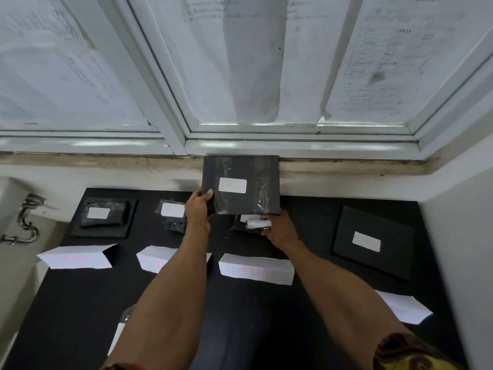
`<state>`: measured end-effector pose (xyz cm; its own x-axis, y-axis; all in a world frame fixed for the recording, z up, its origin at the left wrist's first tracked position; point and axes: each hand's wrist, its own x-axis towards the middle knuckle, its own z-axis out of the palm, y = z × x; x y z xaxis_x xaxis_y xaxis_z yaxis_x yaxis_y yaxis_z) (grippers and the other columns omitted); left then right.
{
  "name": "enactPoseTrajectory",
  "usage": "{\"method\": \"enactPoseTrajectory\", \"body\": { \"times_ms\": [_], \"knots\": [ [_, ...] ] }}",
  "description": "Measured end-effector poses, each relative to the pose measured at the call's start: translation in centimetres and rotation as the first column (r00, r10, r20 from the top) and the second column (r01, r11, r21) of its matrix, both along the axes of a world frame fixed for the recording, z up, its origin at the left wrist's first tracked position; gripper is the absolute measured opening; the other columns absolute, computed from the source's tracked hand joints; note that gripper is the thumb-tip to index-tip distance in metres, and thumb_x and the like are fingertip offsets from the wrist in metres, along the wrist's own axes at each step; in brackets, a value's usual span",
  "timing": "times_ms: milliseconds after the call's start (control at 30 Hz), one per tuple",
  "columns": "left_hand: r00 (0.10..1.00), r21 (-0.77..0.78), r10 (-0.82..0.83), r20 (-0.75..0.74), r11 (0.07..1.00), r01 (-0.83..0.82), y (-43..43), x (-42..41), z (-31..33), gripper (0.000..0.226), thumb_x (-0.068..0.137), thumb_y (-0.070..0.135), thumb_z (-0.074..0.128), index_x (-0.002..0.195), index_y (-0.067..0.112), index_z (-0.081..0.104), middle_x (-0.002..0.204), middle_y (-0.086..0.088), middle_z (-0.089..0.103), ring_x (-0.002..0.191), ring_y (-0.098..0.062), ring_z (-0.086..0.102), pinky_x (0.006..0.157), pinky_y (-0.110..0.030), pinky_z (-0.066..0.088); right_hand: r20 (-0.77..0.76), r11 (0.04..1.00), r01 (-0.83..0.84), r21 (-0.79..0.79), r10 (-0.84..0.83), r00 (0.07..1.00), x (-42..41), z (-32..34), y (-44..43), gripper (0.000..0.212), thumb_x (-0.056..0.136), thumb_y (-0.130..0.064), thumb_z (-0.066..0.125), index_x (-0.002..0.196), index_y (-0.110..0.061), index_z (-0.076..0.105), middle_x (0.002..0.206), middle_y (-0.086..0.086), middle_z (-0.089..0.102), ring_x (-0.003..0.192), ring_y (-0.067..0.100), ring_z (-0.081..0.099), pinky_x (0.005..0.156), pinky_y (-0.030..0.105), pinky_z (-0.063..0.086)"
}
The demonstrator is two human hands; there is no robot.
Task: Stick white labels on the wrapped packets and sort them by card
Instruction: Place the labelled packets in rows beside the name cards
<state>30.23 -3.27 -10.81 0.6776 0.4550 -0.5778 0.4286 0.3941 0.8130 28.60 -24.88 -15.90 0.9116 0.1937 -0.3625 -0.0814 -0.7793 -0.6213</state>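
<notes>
Head view: far-left packet (pixel 102 213) and second packet (pixel 173 212), both labelled, lie on the black table (pixel 80 303) behind folded white cards (pixel 77 257). The left hand (pixel 198 208) pinches the lower-left corner of the held packet (pixel 250 172), thumb on its face; the packet stands raised over mid-table, its white label (pixel 232 185) centred. Just under its lower-right corner, the right hand (pixel 280 232) curls round a small white roll (pixel 258 223), contact with the packet unclear; the right packet (pixel 378 228) lies flat, well apart from both hands.
</notes>
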Motion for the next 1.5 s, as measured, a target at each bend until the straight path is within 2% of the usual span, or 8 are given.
{"method": "enactPoseTrajectory", "body": {
  "times_ms": [167, 267, 467, 733, 967, 1267, 1367, 1500],
  "knots": [
    [1.0, -0.023, 0.002, 0.011, 1.0, -0.002, 0.0, 0.0, -0.1, 0.034, 0.09, 0.01, 0.06, 0.124, 0.014, 0.062, 0.12, -0.011, 0.066, 0.111, -0.03, 0.062, 0.095, -0.048, 0.053, -0.006, 1.0, -0.026, 0.012, 0.026, 1.0, 0.1, 0.3, 0.0, 0.088, 0.066, -0.027, 0.086, 0.141, -0.015, 0.041, 0.146, 0.009, 0.033, 0.132, 0.026, 0.037, 0.11, 0.031, 0.03],
    [1.0, -0.029, 0.004, 0.013, 1.0, -0.004, -0.1, 0.0, 0.0, 0.032, 0.091, 0.009, 0.059, 0.123, 0.015, 0.063, 0.12, -0.011, 0.066, 0.11, -0.03, 0.061, 0.095, -0.047, 0.052, -0.013, 0.996, 0.037, 0.076, -0.036, 0.999, 0.2, 0.1, 0.2, 0.09, 0.063, -0.025, 0.088, 0.14, -0.015, 0.042, 0.143, 0.008, 0.036, 0.13, 0.025, 0.038, 0.108, 0.027, 0.031],
    [1.0, -0.045, 0.004, 0.009, 0.999, -0.003, -0.1, -0.1, -0.2, 0.036, 0.091, 0.01, 0.059, 0.127, 0.014, 0.059, 0.121, -0.011, 0.065, 0.11, -0.03, 0.061, 0.094, -0.047, 0.053, -0.007, 0.989, 0.084, 0.122, -0.084, 0.996, 0.2, 0.0, -0.4, 0.048, 0.06, -0.012, 0.088, 0.098, -0.01, 0.059, 0.128, 0.004, 0.046, 0.113, 0.017, 0.048, 0.098, 0.026, 0.041],
    [1.0, -0.047, 0.011, 0.01, 0.999, -0.01, -0.1, 0.1, -0.1, 0.034, 0.092, 0.009, 0.058, 0.125, 0.014, 0.06, 0.12, -0.011, 0.065, 0.111, -0.03, 0.061, 0.093, -0.046, 0.053, 0.032, 1.0, 0.013, 0.022, -0.014, 0.999, 0.3, 0.1, -0.3, 0.05, 0.067, -0.023, 0.084, 0.111, -0.013, 0.061, 0.133, 0.007, 0.042, 0.112, 0.021, 0.051, 0.093, 0.022, 0.04],
    [1.0, -0.049, 0.003, 0.006, 0.999, -0.003, -0.1, 0.0, -0.3, 0.032, 0.092, 0.011, 0.059, 0.124, 0.016, 0.059, 0.121, -0.01, 0.063, 0.111, -0.03, 0.06, 0.096, -0.047, 0.052, 0.137, 0.99, -0.108, -0.089, 0.12, 0.983, -0.1, 0.3, -0.3, 0.034, 0.069, -0.025, 0.082, 0.096, -0.013, 0.064, 0.127, 0.008, 0.049, 0.118, 0.023, 0.048, 0.097, 0.03, 0.042],
    [1.0, -0.062, 0.017, -0.002, 0.998, -0.017, -0.3, -0.2, -0.3, 0.042, 0.091, 0.01, 0.06, 0.132, 0.016, 0.056, 0.124, -0.011, 0.063, 0.113, -0.029, 0.06, 0.096, -0.047, 0.052, 0.124, 0.927, -0.258, -0.271, 0.299, 0.946, 0.5, 0.6, -0.1, 0.038, 0.085, -0.023, 0.067, 0.12, -0.012, 0.056, 0.128, 0.011, 0.056, 0.121, 0.027, 0.048, 0.1, 0.034, 0.038],
    [1.0, -0.076, 0.029, -0.002, 0.997, -0.029, -0.6, -0.6, -0.3, 0.039, 0.091, 0.009, 0.059, 0.13, 0.015, 0.056, 0.123, -0.011, 0.062, 0.113, -0.03, 0.059, 0.091, -0.045, 0.053, 0.107, 0.934, -0.247, -0.259, 0.281, 0.954, 0.2, 0.9, -1.3, 0.034, 0.081, -0.02, 0.072, 0.111, -0.01, 0.059, 0.122, 0.01, 0.058, 0.113, 0.025, 0.053, 0.093, 0.032, 0.042],
    [0.999, -0.116, 0.051, 0.004, 0.992, -0.05, -1.6, -1.6, -0.3, 0.037, 0.091, 0.006, 0.056, 0.127, 0.016, 0.057, 0.121, -0.012, 0.062, 0.11, -0.03, 0.059, 0.079, -0.039, 0.054, 0.031, 0.995, -0.088, -0.055, 0.089, 0.995, -0.2, 1.2, -2.5, 0.031, 0.068, -0.018, 0.084, 0.09, -0.01, 0.063, 0.11, 0.007, 0.062, 0.102, 0.021, 0.058, 0.083, 0.026, 0.045]
  ]
}}
